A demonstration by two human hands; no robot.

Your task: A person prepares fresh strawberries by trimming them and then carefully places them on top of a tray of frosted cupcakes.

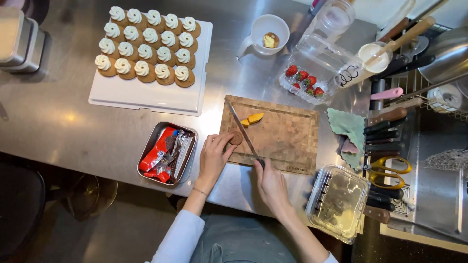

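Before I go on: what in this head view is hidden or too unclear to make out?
- Knife handle: covered by the right hand.
- Brown round piece: partly hidden by the left hand; too small to tell what it is.
- Clear lidded box: contents blurred by glare on the lid.
- Metal tray: crumpled wrappers hide its bottom.
- Sink area: cut off by the right edge.
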